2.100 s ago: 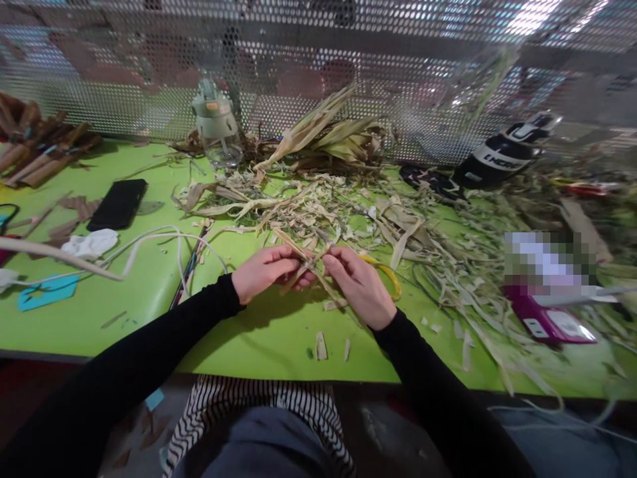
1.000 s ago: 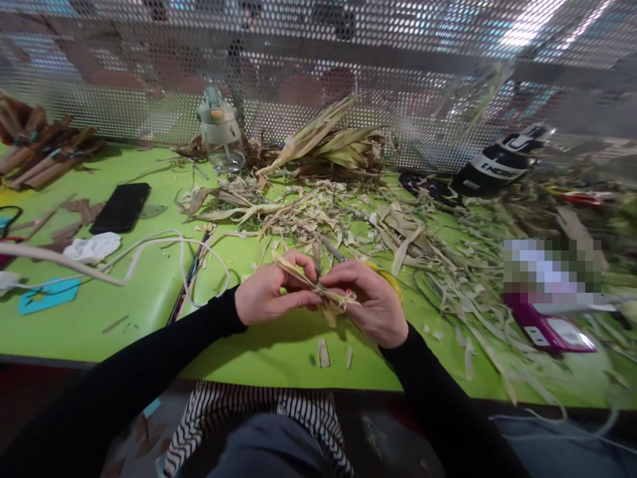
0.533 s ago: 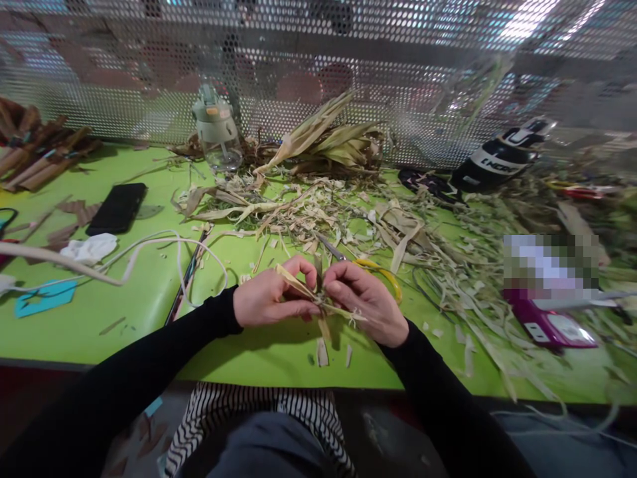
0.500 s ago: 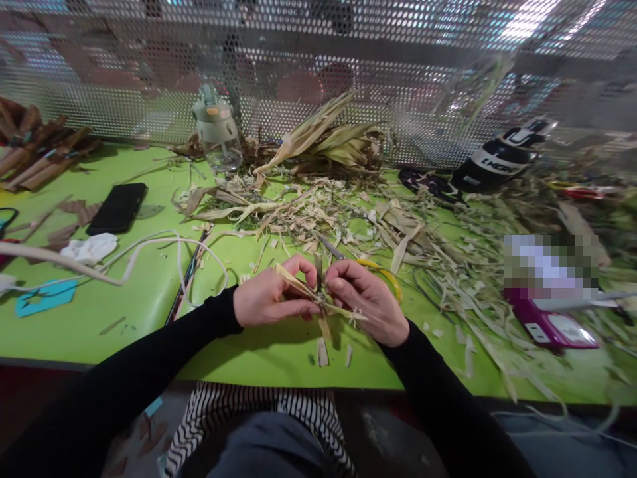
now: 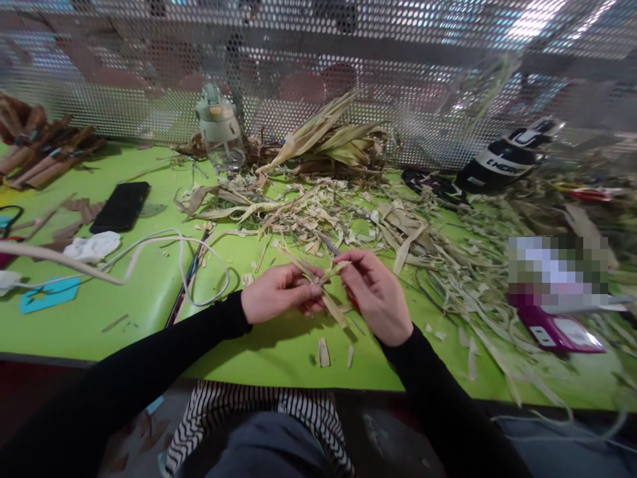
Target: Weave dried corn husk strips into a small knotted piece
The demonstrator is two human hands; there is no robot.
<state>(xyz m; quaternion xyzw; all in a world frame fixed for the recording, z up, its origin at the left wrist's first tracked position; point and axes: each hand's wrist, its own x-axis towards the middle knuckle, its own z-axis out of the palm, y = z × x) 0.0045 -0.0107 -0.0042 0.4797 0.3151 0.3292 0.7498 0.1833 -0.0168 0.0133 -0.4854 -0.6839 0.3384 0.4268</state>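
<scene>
Between my two hands is a crossed bundle of narrow dried corn husk strips (image 5: 332,308). My left hand (image 5: 279,293) is closed on it, pinching where the strips cross with thumb and fingers. My right hand (image 5: 377,295) is closed at the other side, thumb and forefinger at the tip of one short strip. Something red shows under the right fingers; most of it is hidden. Just beyond them lies a grey metal blade (image 5: 329,244), its handle out of sight behind the right hand. Two small husk scraps (image 5: 323,352) lie on the green table top (image 5: 279,358) below.
Shredded husk (image 5: 308,209) covers the middle and right. Behind stand a clear bottle (image 5: 222,133) and a husk bundle (image 5: 318,136); a black bottle (image 5: 507,159) leans right. Left are a phone (image 5: 121,207), white cable (image 5: 209,247) and blue tag (image 5: 50,295). A purple object (image 5: 562,332) lies right.
The strips have turned, one now slanting down to the right. My right hand has shifted slightly to the strip's upper end. The yellow handle seen before is now hidden.
</scene>
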